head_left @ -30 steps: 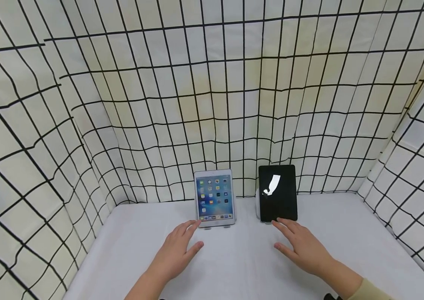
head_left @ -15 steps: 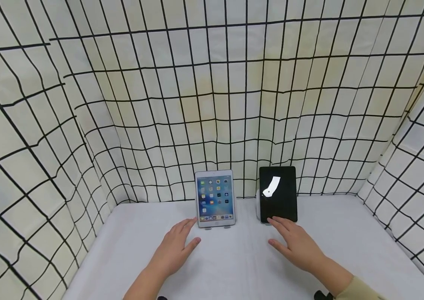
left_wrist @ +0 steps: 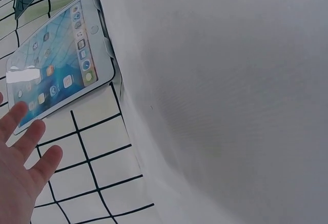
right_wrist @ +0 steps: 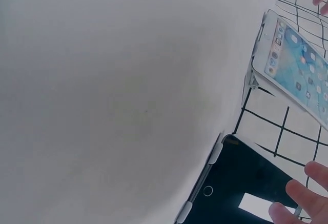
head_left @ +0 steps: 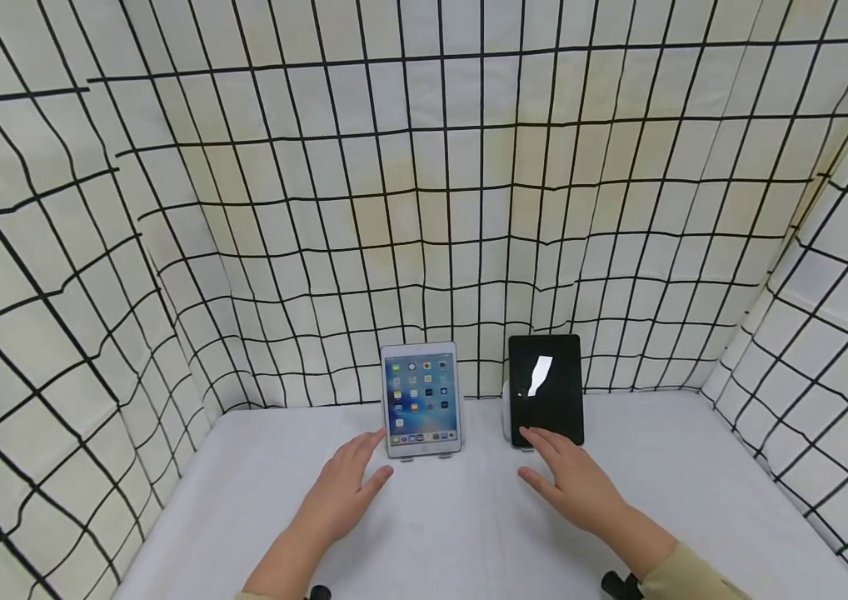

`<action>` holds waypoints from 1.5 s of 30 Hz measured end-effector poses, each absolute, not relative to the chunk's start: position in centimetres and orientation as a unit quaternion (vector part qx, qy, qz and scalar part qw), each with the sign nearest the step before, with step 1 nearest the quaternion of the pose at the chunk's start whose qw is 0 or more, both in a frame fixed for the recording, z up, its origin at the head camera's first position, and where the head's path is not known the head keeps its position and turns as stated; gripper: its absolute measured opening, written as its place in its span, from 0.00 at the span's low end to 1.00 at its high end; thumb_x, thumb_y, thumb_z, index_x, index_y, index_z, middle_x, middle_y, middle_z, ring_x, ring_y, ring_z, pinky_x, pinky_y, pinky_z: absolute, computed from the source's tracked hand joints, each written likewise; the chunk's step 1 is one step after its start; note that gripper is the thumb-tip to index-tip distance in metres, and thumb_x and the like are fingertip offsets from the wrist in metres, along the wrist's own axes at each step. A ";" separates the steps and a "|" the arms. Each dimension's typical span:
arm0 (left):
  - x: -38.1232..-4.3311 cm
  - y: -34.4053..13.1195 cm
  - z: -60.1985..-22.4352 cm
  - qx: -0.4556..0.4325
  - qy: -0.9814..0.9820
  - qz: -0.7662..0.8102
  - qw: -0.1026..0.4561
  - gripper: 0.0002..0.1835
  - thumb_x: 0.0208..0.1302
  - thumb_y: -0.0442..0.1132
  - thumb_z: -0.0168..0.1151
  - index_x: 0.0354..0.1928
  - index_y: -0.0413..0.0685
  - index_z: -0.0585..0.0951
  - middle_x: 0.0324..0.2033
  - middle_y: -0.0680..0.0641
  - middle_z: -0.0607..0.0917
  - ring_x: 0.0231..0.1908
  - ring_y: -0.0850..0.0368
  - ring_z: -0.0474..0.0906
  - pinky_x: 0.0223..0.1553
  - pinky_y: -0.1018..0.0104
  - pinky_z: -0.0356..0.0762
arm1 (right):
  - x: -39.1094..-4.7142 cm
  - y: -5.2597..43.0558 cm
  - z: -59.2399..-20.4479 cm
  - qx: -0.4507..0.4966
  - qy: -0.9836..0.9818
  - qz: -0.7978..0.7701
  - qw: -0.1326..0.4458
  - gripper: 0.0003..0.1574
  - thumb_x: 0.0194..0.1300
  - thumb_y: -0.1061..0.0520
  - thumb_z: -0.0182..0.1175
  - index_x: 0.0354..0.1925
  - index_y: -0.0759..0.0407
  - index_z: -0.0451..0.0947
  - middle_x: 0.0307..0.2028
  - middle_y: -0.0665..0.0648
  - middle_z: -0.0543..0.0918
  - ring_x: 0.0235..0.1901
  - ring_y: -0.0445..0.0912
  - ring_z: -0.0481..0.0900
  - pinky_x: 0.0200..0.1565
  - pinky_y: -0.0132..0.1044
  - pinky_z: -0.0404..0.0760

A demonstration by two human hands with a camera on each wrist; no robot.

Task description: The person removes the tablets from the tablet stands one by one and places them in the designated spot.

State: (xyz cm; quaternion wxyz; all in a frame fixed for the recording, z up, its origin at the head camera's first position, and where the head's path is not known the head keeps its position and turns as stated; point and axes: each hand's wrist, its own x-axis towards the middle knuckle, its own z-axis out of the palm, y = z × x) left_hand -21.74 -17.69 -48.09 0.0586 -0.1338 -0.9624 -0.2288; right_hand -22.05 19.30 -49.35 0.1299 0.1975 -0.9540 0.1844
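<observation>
A white tablet with a lit screen of app icons leans upright on a small stand at the back of the table. To its right stands a black tablet with a dark screen and a bright reflection. My left hand is by the white tablet's lower left corner, fingers spread and holding nothing. My right hand is in front of the black tablet's lower edge, fingers extended, palm down. In the right wrist view, its fingertips overlap the black tablet; whether they touch it I cannot tell.
A white cloth covers the table. Behind and at both sides rise pale walls with a black grid. Clear stand tabs stick out under the white tablet. Dark wrist devices show at the bottom edge.
My right hand has shifted a little left and up, closer to the black tablet's lower left corner. My left hand has drawn slightly left of the white tablet. Both tablets stay put.
</observation>
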 end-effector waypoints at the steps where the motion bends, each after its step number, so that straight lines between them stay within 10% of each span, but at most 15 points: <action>1: -21.8 -17.7 -48.1 -0.134 -0.962 -0.229 0.060 0.42 0.69 0.73 0.36 0.76 0.56 0.61 0.71 0.44 0.66 0.71 0.43 0.59 0.69 0.41 0.56 | -22.2 19.1 -49.4 0.196 -0.954 0.187 0.130 0.40 0.69 0.36 0.58 0.73 0.46 0.63 0.68 0.55 0.70 0.67 0.54 0.68 0.63 0.56 0.70; 45: -25.8 -17.6 -48.8 -0.087 -0.955 -0.276 0.071 0.33 0.76 0.57 0.47 0.76 0.53 0.59 0.72 0.41 0.63 0.72 0.41 0.57 0.69 0.40 0.56 | -27.0 14.1 -49.5 0.164 -0.948 0.255 0.093 0.37 0.74 0.38 0.52 0.74 0.51 0.62 0.70 0.58 0.68 0.69 0.55 0.66 0.65 0.56 0.68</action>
